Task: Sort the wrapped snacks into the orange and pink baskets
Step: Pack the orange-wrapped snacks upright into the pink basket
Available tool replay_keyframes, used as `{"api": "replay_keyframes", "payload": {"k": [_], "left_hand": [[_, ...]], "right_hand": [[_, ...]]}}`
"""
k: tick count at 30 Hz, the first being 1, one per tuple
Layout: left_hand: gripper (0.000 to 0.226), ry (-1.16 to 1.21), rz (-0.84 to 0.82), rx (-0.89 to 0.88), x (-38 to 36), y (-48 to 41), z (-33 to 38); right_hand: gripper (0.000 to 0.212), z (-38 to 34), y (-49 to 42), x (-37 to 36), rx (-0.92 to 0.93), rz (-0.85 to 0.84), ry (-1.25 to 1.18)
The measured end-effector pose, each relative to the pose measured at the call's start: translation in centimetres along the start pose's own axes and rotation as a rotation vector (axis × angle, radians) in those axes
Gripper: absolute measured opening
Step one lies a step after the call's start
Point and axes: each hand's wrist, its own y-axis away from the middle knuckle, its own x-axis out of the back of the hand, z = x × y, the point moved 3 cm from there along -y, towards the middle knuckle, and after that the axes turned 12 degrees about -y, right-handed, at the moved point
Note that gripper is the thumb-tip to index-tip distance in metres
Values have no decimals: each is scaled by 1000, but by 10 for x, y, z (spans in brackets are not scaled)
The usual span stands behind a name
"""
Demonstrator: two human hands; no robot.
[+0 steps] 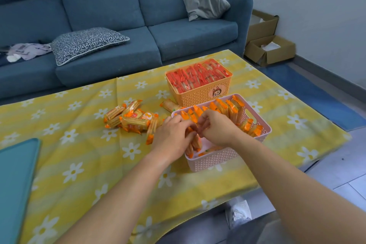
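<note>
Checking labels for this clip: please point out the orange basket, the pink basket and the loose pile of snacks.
orange basket [194,97]: head view, front lattice wall.
pink basket [215,159]: head view, near lattice wall.
loose pile of snacks [134,122]: head view, wrapped pack at the pile's middle.

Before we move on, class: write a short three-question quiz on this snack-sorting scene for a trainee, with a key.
1. True or false: the orange basket holds red-wrapped snacks.
2. The left hand and right hand reach into: A the pink basket; B the orange basket; C a cardboard box.
3. Fill in: the loose pile of orange-wrapped snacks lies on the ____ daisy tablecloth.
Key: 1 true; 2 A; 3 yellow.
</note>
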Motion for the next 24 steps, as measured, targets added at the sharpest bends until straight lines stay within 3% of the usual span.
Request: {"api": "replay_keyframes", "payload": {"k": [5, 11, 14, 18, 24], "left_hand": [[21, 22, -11, 20, 2, 0, 1], [44, -33, -177, 83, 10, -3, 4], [42, -116, -200, 78, 12, -7, 9], [36, -272, -108, 18, 8, -8, 15], [29, -310, -6, -3, 4, -8, 16]], "right_hand": [[23, 16, 3, 6, -142, -278, 516], [36, 8, -4, 6, -263, -448, 620], [37, 9, -7, 6, -307, -472, 662], [34, 4, -6, 18, -323, -450, 606], [41, -5, 0, 44, -339, -207, 479]]}}
